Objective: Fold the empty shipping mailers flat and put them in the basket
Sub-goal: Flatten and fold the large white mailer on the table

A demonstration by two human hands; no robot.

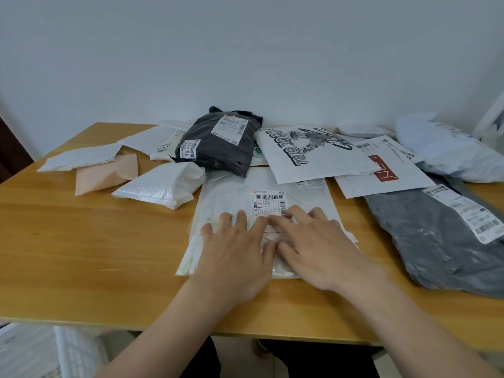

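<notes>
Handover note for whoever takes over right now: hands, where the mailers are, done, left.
Left hand: open, fingers flat, pressing the white plastic mailer with the barcode label. Right hand: open, pressing the same mailer.
It lies at the middle of the wooden table.
Waiting behind and beside it: black plastic mailer, white mailer printed COOL GIRL, large grey plastic mailer, crumpled white mailer, peach paper envelope, several more.
Done: no mailer seen in a basket; a blurred white slatted thing below the table's left edge may be it.
Left: fold this one, then the rest, and basket them.
</notes>
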